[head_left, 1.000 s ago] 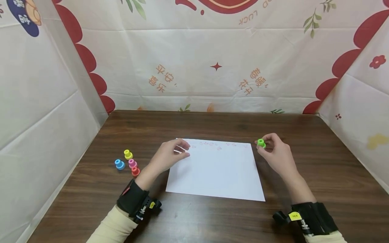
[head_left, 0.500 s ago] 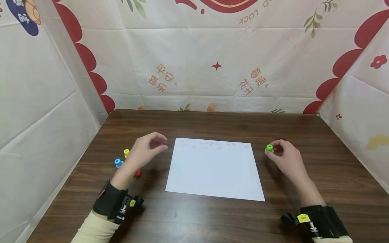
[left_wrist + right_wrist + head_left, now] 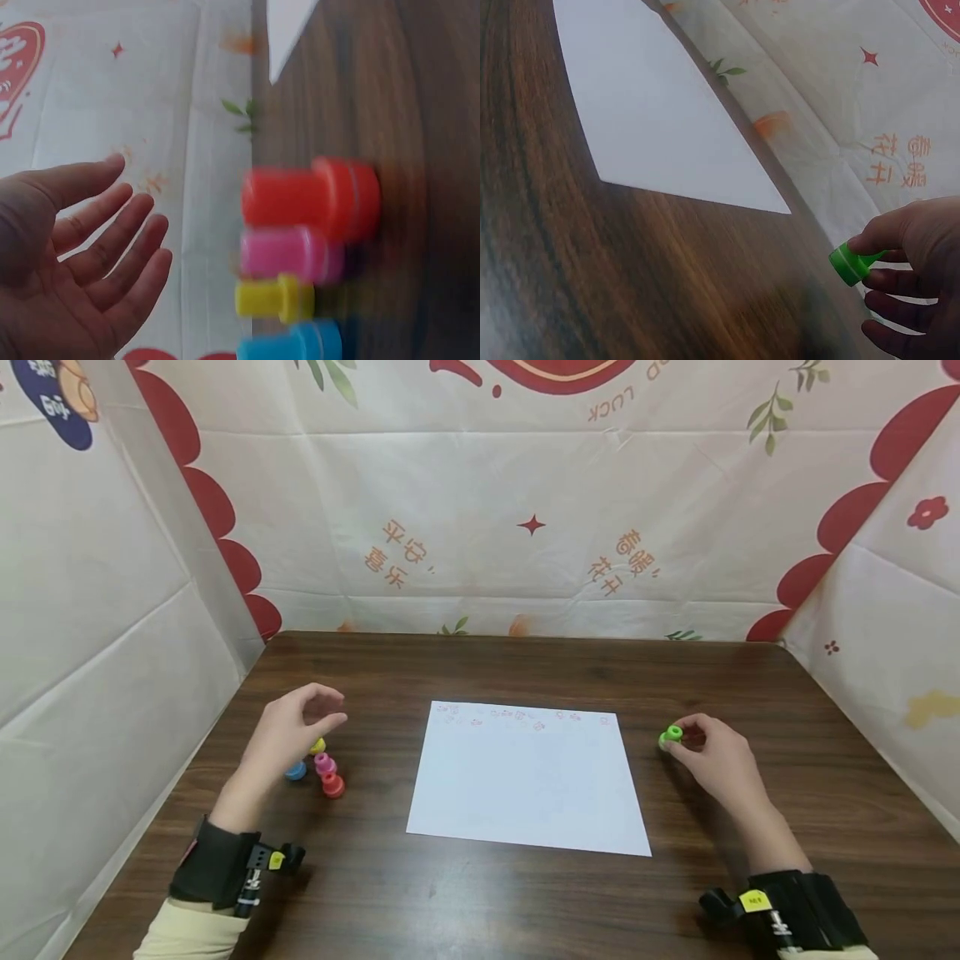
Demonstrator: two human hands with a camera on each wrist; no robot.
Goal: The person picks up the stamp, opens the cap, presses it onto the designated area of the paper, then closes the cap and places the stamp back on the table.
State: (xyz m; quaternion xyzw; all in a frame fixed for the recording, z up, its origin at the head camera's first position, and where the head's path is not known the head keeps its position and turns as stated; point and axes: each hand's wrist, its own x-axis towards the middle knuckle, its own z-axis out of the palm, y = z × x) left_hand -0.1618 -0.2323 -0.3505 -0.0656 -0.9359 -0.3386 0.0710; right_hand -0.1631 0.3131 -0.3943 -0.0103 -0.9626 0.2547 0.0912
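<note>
Brn wood-grain tbl [image 3: 480,906] supports wht sheet [image 3: 528,785], ctr; grouped at L: red pc [image 3: 333,787], pink pc [image 3: 326,764], yel pc [image 3: 318,747], blue pc [image 3: 296,771].

Brown wood-grain table [image 3: 517,668], white printed cloth [image 3: 457,468] behind and at both sides, red scalloped borders [image 3: 211,503]

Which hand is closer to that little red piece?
Left. The left hand hovers close to the red piece without touching it; the right hand is far off, across the white sheet, pinching the green piece.
</note>
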